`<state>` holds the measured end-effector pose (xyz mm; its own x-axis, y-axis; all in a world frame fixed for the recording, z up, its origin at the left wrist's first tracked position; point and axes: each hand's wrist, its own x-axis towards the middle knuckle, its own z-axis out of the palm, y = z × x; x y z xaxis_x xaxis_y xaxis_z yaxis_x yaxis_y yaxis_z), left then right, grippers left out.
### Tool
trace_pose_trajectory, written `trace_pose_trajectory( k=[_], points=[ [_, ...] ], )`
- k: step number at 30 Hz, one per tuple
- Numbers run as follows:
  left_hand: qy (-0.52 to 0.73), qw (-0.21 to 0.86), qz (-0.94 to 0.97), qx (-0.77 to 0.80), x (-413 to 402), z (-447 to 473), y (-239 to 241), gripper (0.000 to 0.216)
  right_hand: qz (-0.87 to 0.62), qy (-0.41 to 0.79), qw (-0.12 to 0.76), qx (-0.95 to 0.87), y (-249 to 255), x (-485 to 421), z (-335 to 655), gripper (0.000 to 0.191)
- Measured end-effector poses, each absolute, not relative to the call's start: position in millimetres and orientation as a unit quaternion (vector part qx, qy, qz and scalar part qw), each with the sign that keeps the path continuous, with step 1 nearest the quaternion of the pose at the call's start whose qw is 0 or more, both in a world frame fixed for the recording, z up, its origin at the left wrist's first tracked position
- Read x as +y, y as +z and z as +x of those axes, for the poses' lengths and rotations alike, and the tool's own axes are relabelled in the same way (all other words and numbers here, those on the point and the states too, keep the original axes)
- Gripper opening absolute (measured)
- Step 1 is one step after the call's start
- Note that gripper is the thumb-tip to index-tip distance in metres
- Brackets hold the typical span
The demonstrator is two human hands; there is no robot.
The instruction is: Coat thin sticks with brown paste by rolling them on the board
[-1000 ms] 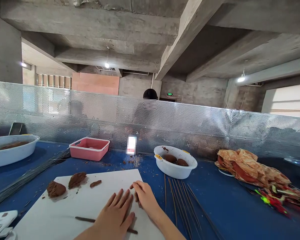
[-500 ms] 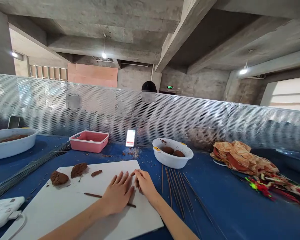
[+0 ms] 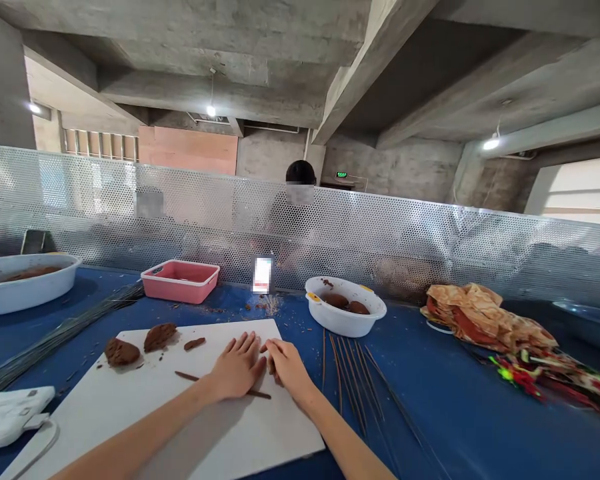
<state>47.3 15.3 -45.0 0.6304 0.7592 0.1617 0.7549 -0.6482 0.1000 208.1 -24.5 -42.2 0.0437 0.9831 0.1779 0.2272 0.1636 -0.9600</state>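
Note:
My left hand (image 3: 237, 368) lies flat, fingers stretched, on a thin brown clay-coated stick (image 3: 259, 395) on the white board (image 3: 190, 433). Both ends of the stick show, and its middle is under the palm. Close beside it, my right hand (image 3: 286, 367) is curled, with its fingertips pinched round a small piece of brown clay (image 3: 271, 365), mostly hidden by the fingers. Farther left on the board sit two brown clay lumps (image 3: 122, 352) and a smaller scrap of clay (image 3: 195, 344), with crumbs around them.
Several thin brown sticks (image 3: 353, 380) lie right of the board. Behind are a white basin (image 3: 347, 327) with clay, a phone (image 3: 263, 275) and a pink basket (image 3: 180, 291). Wires (image 3: 80, 330) and a white device (image 3: 13, 417) are at left. A person sits behind the perforated screen (image 3: 405, 233).
The clay-coated stick has rolled a little away from me under my left hand, which has moved forward. My right hand stays curled in about the same place.

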Motion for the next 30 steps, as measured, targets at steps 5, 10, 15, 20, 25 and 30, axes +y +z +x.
trace_pose_trajectory(
  k=[5, 10, 15, 20, 25, 30],
  points=[
    [0.126, -0.001, 0.902, 0.412, 20.4, 46.8, -51.0, 0.056, -0.523, 0.389, 0.500, -0.570, -41.7, -26.4, 207.2, 0.050],
    [0.114, 0.003, 0.901, 0.418, 12.0, 42.7, -53.6, 0.058, -0.515, 0.398, 0.500, -0.571, -41.1, -27.3, 207.0, 0.048],
    [0.119, 0.015, 0.896, 0.428, 12.1, 36.9, -49.9, 0.060, -0.516, 0.394, 0.490, -0.581, -40.8, -27.8, 207.3, 0.046],
    [0.125, -0.011, 0.899, 0.420, 24.5, 5.9, -18.6, 0.052, -0.534, 0.392, 0.475, -0.580, -43.4, -25.9, 206.9, 0.044],
    [0.129, 0.031, 0.916, 0.378, 13.5, -54.1, 20.7, 0.044, -0.531, 0.394, 0.478, -0.579, -44.1, -27.3, 207.2, 0.043],
    [0.189, -0.040, 0.872, 0.449, -13.5, -108.5, 39.6, 0.048, -0.537, 0.386, 0.475, -0.580, -42.1, -28.8, 206.7, 0.044]
  ],
)
